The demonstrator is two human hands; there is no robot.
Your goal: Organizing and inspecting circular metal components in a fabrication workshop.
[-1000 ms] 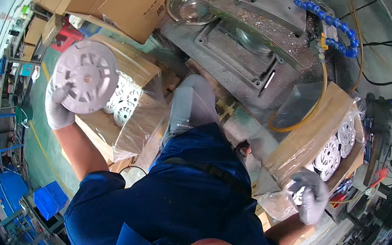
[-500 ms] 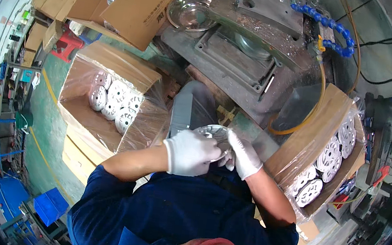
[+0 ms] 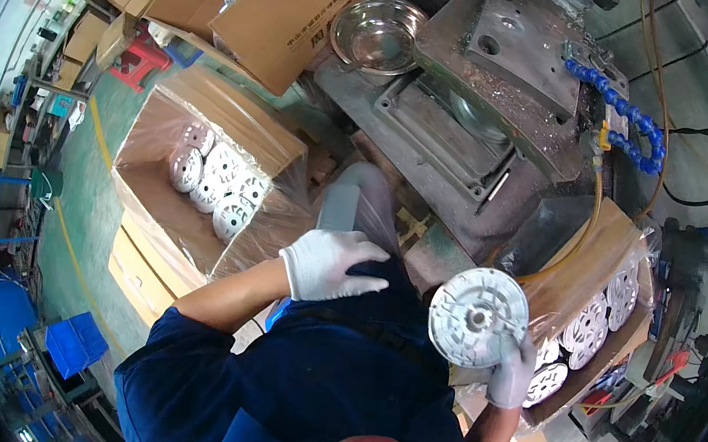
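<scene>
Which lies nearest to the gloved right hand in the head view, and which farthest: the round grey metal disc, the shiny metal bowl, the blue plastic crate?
1. Round grey metal disc: held in the right hand, just above it.
2. Shiny metal bowl: top centre, beside the press.
3. Blue plastic crate: far lower left, on the floor.
</scene>
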